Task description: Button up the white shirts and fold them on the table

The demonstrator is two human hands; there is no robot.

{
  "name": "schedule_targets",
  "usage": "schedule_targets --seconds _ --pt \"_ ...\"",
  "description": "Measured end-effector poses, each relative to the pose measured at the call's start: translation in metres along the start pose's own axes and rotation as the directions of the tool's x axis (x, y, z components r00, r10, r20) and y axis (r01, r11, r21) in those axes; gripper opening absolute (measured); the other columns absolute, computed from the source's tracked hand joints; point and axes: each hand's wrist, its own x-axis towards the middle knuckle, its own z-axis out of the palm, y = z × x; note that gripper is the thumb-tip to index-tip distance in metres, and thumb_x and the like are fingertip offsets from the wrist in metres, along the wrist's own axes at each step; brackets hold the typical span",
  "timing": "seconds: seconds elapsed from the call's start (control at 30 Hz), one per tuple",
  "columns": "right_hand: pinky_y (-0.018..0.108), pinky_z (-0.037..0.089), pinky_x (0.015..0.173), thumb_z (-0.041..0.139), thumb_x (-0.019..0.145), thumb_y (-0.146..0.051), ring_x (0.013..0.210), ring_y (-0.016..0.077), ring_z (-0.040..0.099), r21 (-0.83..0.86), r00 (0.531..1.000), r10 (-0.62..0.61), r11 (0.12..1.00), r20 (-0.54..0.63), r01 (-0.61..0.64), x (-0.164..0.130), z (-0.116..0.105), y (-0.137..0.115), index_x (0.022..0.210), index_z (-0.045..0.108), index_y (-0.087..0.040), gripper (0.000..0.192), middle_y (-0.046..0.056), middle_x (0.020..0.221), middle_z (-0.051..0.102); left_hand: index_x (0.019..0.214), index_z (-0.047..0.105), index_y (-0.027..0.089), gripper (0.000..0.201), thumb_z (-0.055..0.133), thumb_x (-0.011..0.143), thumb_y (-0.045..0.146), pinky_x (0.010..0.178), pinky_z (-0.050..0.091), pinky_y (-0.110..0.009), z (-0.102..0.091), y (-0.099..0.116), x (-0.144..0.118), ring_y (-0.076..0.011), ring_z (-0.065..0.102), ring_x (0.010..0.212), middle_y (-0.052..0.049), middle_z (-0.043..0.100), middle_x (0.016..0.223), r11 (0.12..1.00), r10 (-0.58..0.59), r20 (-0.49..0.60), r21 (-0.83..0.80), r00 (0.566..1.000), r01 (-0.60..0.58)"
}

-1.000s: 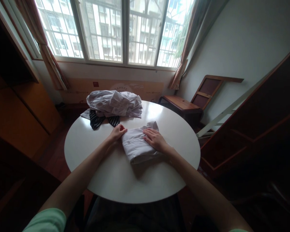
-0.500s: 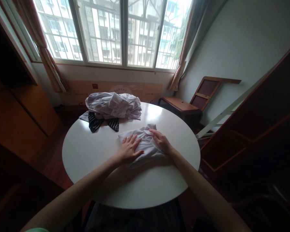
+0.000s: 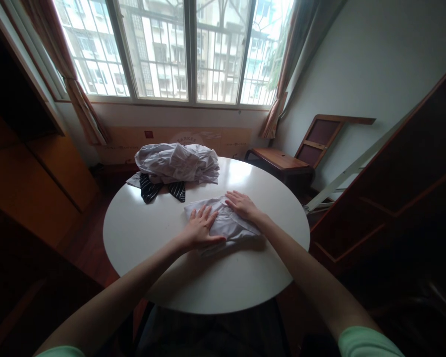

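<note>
A folded white shirt (image 3: 228, 224) lies near the middle of the round white table (image 3: 163, 248). My left hand (image 3: 200, 229) rests flat on the shirt's left part, fingers spread. Flat on the shirt's far right part, by the collar, lies my right hand (image 3: 241, 205). Neither hand grips the cloth. Behind the shirt, at the table's far side, sits a crumpled pile of white garments (image 3: 176, 162) over a dark striped garment (image 3: 148, 186).
A large barred window (image 3: 171, 49) with brown curtains fills the far wall. A wooden chair (image 3: 282, 161) stands to the right behind the table. Dark wooden furniture flanks both sides, with a white slanted rail (image 3: 353, 171) at right.
My left hand moved from the shirt's left edge onto its top and now lies flat. My right hand slid toward the collar. The shirt looks flatter.
</note>
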Motion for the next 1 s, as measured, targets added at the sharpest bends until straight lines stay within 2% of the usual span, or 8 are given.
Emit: schedule_targets --seconds 0.1,0.3,0.43,0.5,0.6,0.7,0.8,1.0 --pt "0.035 0.039 0.092 0.039 0.087 -0.050 0.101 0.0205 0.057 0.224 0.984 0.180 0.959 -0.014 -0.172 -0.002 -0.015 0.022 0.109 0.060 -0.020 0.043 0.008 0.109 0.064 0.138 0.031 0.018 0.093 0.038 0.068 0.077 0.106 0.009 -0.054 -0.001 0.001 -0.001 -0.0337 0.013 0.136 -0.016 0.023 0.147 1.000 -0.007 0.013 0.003 1.000 0.007" --pt "0.032 0.044 0.076 0.043 0.081 -0.056 0.081 0.0191 0.059 0.399 0.938 0.306 0.890 -0.161 -0.222 -0.061 -0.042 0.038 0.085 0.063 -0.016 0.045 0.007 0.086 0.067 0.138 0.032 0.022 0.087 0.044 0.068 0.074 0.109 0.010 -0.049 -0.013 -0.019 0.014 -0.0295 0.016 0.136 -0.011 0.024 0.147 0.997 0.059 0.081 -0.046 0.995 -0.055" --pt "0.029 0.042 0.064 0.054 0.075 -0.054 0.069 0.0169 0.056 0.313 0.974 0.222 0.922 0.055 -0.228 -0.103 -0.047 0.021 0.077 0.063 -0.016 0.039 0.004 0.076 0.063 0.133 0.040 0.022 0.076 0.048 0.072 0.067 0.108 0.014 -0.050 -0.023 -0.025 0.017 -0.0302 0.021 0.134 -0.012 0.029 0.145 0.997 0.060 0.057 -0.053 0.997 -0.057" --pt "0.028 0.042 0.064 0.059 0.072 -0.052 0.069 0.0163 0.054 0.282 0.977 0.199 0.936 0.073 -0.212 -0.113 -0.043 0.014 0.076 0.062 -0.016 0.037 0.004 0.077 0.062 0.132 0.041 0.019 0.071 0.047 0.075 0.062 0.108 0.017 -0.050 -0.023 -0.020 0.008 -0.0311 0.023 0.134 -0.014 0.030 0.144 0.999 0.041 -0.010 -0.028 0.999 -0.041" --pt "0.028 0.042 0.064 0.059 0.072 -0.051 0.069 0.0157 0.052 0.320 0.980 0.195 0.927 0.041 -0.198 -0.114 -0.037 0.014 0.073 0.061 -0.016 0.035 0.005 0.081 0.059 0.133 0.038 0.018 0.063 0.046 0.081 0.053 0.107 0.021 -0.048 -0.016 -0.013 -0.014 -0.0302 0.021 0.135 -0.014 0.029 0.145 0.998 0.060 -0.059 0.008 0.996 -0.060" --pt "0.030 0.043 0.071 0.056 0.075 -0.050 0.076 0.0169 0.054 0.390 0.992 0.112 0.912 0.061 -0.127 -0.107 -0.043 0.020 0.072 0.060 -0.017 0.033 0.006 0.089 0.057 0.137 0.031 0.017 0.056 0.045 0.084 0.028 0.107 0.022 -0.047 -0.012 -0.015 -0.032 -0.0276 0.017 0.136 -0.013 0.025 0.147 0.998 0.022 -0.011 0.052 1.000 -0.022" --pt "0.032 0.040 0.084 0.057 0.076 -0.048 0.089 0.0196 0.053 0.396 0.998 0.011 0.918 0.059 -0.033 -0.100 -0.058 0.027 0.072 0.058 -0.018 0.031 0.006 0.094 0.055 0.140 0.024 0.014 0.067 0.041 0.075 0.009 0.108 0.022 -0.042 -0.015 -0.021 -0.039 -0.0240 0.014 0.137 -0.013 0.021 0.148 0.997 -0.028 0.050 0.076 0.998 0.024" --pt "0.033 0.041 0.084 0.052 0.080 -0.048 0.090 0.0197 0.051 0.315 0.985 -0.046 0.949 0.169 -0.010 -0.100 -0.060 0.034 0.072 0.056 -0.017 0.032 0.007 0.094 0.053 0.139 0.025 0.012 0.070 0.038 0.070 0.006 0.109 0.022 -0.040 -0.020 -0.021 -0.037 -0.0222 0.013 0.137 -0.012 0.021 0.148 0.997 -0.030 0.077 0.073 0.997 0.025"
